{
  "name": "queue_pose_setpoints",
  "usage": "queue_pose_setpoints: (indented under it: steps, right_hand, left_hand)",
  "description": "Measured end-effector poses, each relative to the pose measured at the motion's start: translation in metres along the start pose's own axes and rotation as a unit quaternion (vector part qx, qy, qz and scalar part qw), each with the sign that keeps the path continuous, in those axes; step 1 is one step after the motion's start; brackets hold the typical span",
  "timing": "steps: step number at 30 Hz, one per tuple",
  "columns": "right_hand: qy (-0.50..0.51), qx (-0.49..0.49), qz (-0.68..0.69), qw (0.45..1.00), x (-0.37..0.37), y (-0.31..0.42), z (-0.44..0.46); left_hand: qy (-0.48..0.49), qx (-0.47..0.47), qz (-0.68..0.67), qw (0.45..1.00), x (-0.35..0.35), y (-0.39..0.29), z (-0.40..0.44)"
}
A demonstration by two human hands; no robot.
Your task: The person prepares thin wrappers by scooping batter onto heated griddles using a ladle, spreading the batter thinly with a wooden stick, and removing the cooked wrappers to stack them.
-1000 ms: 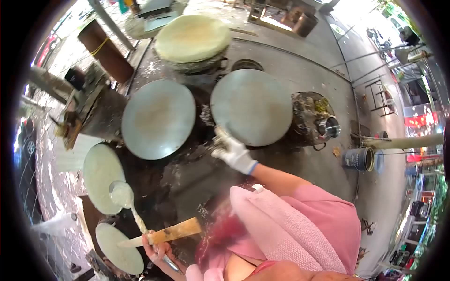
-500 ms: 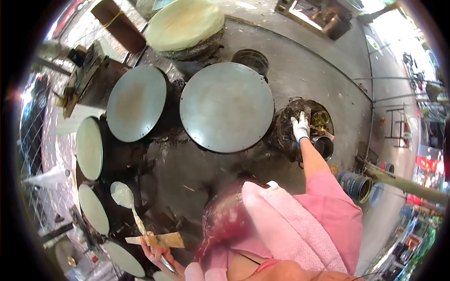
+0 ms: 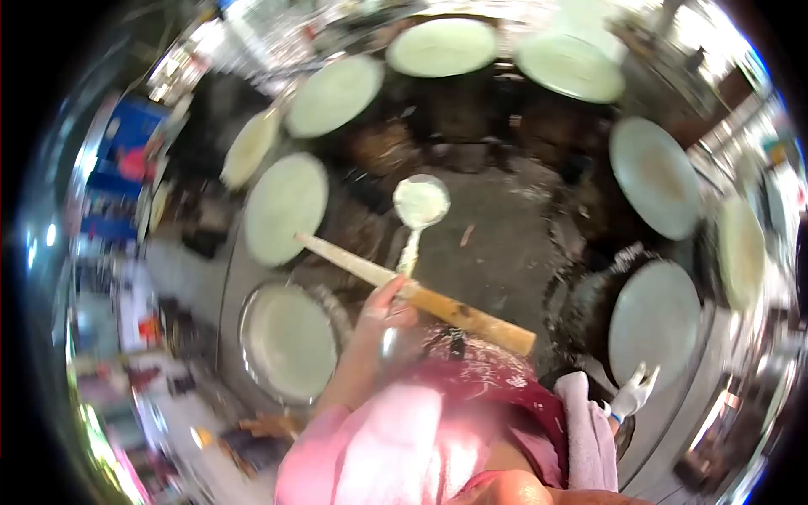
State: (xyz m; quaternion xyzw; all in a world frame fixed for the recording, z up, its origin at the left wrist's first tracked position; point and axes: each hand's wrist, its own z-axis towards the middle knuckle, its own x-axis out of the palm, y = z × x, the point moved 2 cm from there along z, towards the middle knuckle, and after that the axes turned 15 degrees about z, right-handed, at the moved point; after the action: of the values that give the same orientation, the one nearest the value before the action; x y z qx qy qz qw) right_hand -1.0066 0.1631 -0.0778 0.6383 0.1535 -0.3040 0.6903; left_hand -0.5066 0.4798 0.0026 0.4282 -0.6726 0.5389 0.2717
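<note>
My left hand (image 3: 390,308) is closed around a ladle (image 3: 421,203) and a flat wooden spreader (image 3: 467,313). The ladle's bowl is full of pale batter, and its handle is coated with it too. Crossing the handle, the spreader slants from upper left to lower right in front of my apron. My right hand (image 3: 636,392), in a white glove with a blue cuff, is at the lower edge of a bare round griddle (image 3: 655,316). Its fingers are apart with nothing in them; whether it touches the griddle I cannot tell.
A ring of round griddles surrounds me, several covered in pale batter, such as the left griddle (image 3: 286,209) and the far griddle (image 3: 442,48). Another griddle (image 3: 655,177) at right has a brownish centre. A wide basin of batter (image 3: 246,337) stands at lower left.
The view has swung left, bringing the batter basin and more griddles into sight. My right hand has left the dark fuel bucket. My left hand still holds the ladle and spreader, now before my body.
</note>
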Motion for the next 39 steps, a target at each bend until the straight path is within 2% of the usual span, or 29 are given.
queue_pose_setpoints:
  steps: [1, 2, 3, 4, 5, 6, 7, 9, 10, 12, 14, 15, 16, 18, 19, 20, 23, 26, 27, 28, 30, 31, 32, 33, 34, 35, 36, 37, 39]
  right_hand:
    - [0.083, 0.16, 0.137, 0.974, 0.036, 0.112, -0.013]
    - [0.193, 0.046, 0.213, 0.957, 0.069, 0.177, -0.037]
    - [0.309, -0.048, 0.307, 0.899, 0.101, 0.241, -0.063]
    - [0.433, -0.176, 0.228, 0.854, 0.131, 0.292, -0.112]
    - [0.545, -0.325, 0.172, 0.753, 0.159, 0.343, -0.163]
    - [0.626, -0.428, 0.158, 0.632, 0.185, 0.391, -0.214]
    - [0.639, -0.564, 0.107, 0.511, 0.2, 0.425, -0.273]
    - [0.747, -0.501, -0.105, 0.424, 0.242, 0.429, -0.378]
    - [0.748, -0.494, -0.132, 0.423, 0.265, 0.43, -0.421]
    - [0.744, -0.478, -0.187, 0.428, 0.297, 0.427, -0.481]
    - [0.757, -0.41, 0.005, 0.509, 0.319, 0.416, -0.507]
    - [0.747, -0.365, 0.1, 0.546, 0.325, 0.411, -0.509]
    - [0.731, -0.37, 0.144, 0.555, 0.329, 0.408, -0.51]
    - [0.758, -0.246, 0.157, 0.584, 0.349, 0.376, -0.509]
    - [0.75, -0.189, 0.177, 0.609, 0.357, 0.359, -0.512]
    - [0.749, -0.05, 0.21, 0.627, 0.347, 0.373, -0.522]
    - [0.732, -0.121, 0.06, 0.668, 0.344, 0.379, -0.524]
    - [0.696, -0.211, 0.022, 0.686, 0.347, 0.356, -0.522]
    - [0.69, -0.234, 0.013, 0.685, 0.347, 0.35, -0.519]
    - [0.697, -0.202, -0.027, 0.688, 0.343, 0.35, -0.517]
    - [0.704, -0.195, -0.044, 0.682, 0.334, 0.346, -0.511]
    - [0.708, -0.19, -0.051, 0.678, 0.328, 0.341, -0.507]
    - [0.718, -0.242, -0.002, 0.653, 0.329, 0.318, -0.493]
    - [0.729, -0.251, -0.012, 0.637, 0.321, 0.306, -0.484]
    - [0.739, -0.26, -0.023, 0.62, 0.311, 0.294, -0.476]
    - [0.75, -0.269, -0.034, 0.604, 0.3, 0.283, -0.466]
    - [0.764, -0.278, -0.153, 0.562, 0.291, 0.268, -0.452]
    - [0.763, -0.276, -0.204, 0.548, 0.282, 0.244, -0.44]
    - [0.802, -0.152, -0.279, 0.505, 0.263, 0.208, -0.426]
  left_hand:
    - [-0.284, 0.008, 0.13, 0.95, 0.022, -0.008, -0.021]
    - [-0.321, 0.04, 0.142, 0.936, 0.009, -0.006, -0.04]
    - [-0.352, 0.074, 0.155, 0.92, -0.002, 0.001, -0.062]
    - [-0.397, 0.079, 0.123, 0.906, -0.014, -0.001, -0.083]
    - [-0.439, 0.081, 0.088, 0.891, -0.023, -0.006, -0.104]
    - [-0.452, 0.107, 0.064, 0.883, -0.036, -0.006, -0.124]
    - [-0.468, 0.135, 0.047, 0.872, -0.046, -0.007, -0.144]
    - [-0.497, 0.18, 0.014, 0.849, -0.066, -0.009, -0.182]
    - [-0.518, 0.175, 0.009, 0.837, -0.098, -0.001, -0.211]
    - [-0.484, 0.201, -0.047, 0.85, -0.145, 0.011, -0.262]
    - [-0.492, 0.213, -0.066, 0.841, -0.187, 0.03, -0.313]
    - [-0.608, 0.152, 0.058, 0.777, -0.233, 0.063, -0.331]
    - [-0.699, 0.082, 0.183, 0.687, -0.29, 0.109, -0.343]
    - [-0.733, -0.069, 0.408, 0.539, -0.318, 0.12, -0.372]
    - [-0.689, -0.143, 0.507, 0.498, -0.307, 0.094, -0.388]
    - [-0.629, -0.214, 0.598, 0.448, -0.307, 0.077, -0.397]
    - [-0.603, -0.177, 0.633, 0.453, -0.363, 0.075, -0.398]
    - [-0.599, -0.228, 0.609, 0.468, -0.374, 0.016, -0.397]
    - [-0.587, -0.238, 0.605, 0.482, -0.389, 0.022, -0.397]
    - [-0.577, -0.247, 0.6, 0.497, -0.411, 0.037, -0.399]
    - [-0.57, -0.244, 0.542, 0.567, -0.432, 0.077, -0.4]
    - [-0.572, -0.23, 0.487, 0.619, -0.429, 0.101, -0.4]
    - [-0.572, -0.214, 0.43, 0.665, -0.426, 0.122, -0.4]
    - [-0.564, -0.142, 0.283, 0.763, -0.416, 0.144, -0.395]
    - [-0.535, -0.063, 0.126, 0.833, -0.4, 0.167, -0.384]
    - [-0.487, 0.02, -0.035, 0.872, -0.382, 0.185, -0.372]
    - [-0.495, 0.012, -0.099, 0.863, -0.363, 0.195, -0.362]
    - [-0.501, 0.003, -0.162, 0.85, -0.342, 0.202, -0.351]
    - [-0.437, 0.129, -0.227, 0.861, -0.312, 0.22, -0.331]
